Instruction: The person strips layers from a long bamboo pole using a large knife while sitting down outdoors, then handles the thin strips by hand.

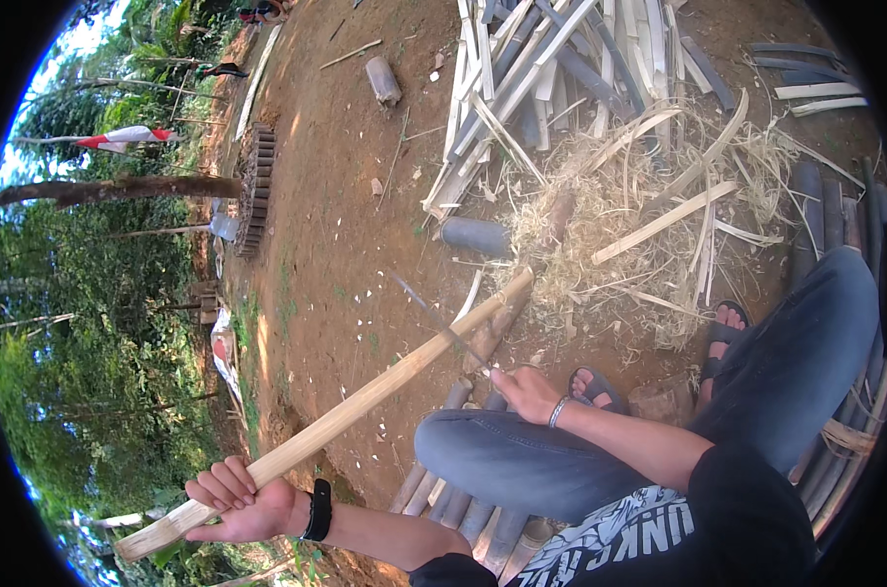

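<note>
My left hand (pixel 243 502), with a black band on its wrist, is closed around the near end of a long pale bamboo strip (pixel 365 396). The strip slants up to the right, and its far end lies over a short piece of wood (pixel 502 328). My right hand (pixel 529 393), wearing a silver bracelet, grips a knife near my knee. The knife's thin blade (pixel 432 315) crosses the strip toward the upper left; its handle is hidden in my fist. Whether the edge bites into the strip, I cannot tell.
Curly shavings (pixel 620 215) are heaped on the brown soil beyond my feet. Behind them lies a big pile of split bamboo (pixel 561 68). A grey bamboo piece (pixel 475 236) sits beside the shavings. I sit on bamboo poles (pixel 507 538); another bamboo piece (pixel 383 81) lies farther off.
</note>
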A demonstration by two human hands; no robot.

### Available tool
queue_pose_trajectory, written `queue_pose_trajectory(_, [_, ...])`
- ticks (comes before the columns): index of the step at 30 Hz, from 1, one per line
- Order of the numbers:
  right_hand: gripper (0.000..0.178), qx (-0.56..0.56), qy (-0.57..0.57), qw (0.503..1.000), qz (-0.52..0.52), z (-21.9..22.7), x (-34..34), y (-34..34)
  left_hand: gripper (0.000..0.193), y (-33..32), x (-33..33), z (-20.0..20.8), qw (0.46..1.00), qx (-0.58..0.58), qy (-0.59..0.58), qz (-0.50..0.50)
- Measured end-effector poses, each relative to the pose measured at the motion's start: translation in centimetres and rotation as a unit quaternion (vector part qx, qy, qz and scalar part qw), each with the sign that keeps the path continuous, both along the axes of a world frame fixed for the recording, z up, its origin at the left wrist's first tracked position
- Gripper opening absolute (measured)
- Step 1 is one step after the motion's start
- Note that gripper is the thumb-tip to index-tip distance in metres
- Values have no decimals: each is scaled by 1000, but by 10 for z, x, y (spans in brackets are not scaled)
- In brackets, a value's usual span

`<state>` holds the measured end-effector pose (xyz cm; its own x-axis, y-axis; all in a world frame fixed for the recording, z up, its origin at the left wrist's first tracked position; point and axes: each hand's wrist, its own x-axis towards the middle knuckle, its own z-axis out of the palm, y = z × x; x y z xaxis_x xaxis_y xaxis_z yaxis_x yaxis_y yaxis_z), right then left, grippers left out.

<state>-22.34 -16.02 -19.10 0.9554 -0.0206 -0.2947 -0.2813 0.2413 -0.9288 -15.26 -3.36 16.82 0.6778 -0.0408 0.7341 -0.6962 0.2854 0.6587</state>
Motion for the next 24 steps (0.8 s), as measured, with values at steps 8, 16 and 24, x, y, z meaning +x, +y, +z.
queue_pose_trajectory(8, [82,-117,58,991,31,-76,23,-17,63,18,5,1,998,-14,15,55])
queue_pose_trajectory(16, [82,-56,76,994,55,-11,20,-12,59,6,0,-2,996,-27,2,87])
queue_pose_trajectory(24, [78,-72,-16,995,67,3,13,-18,59,3,9,-2,998,-19,7,58])
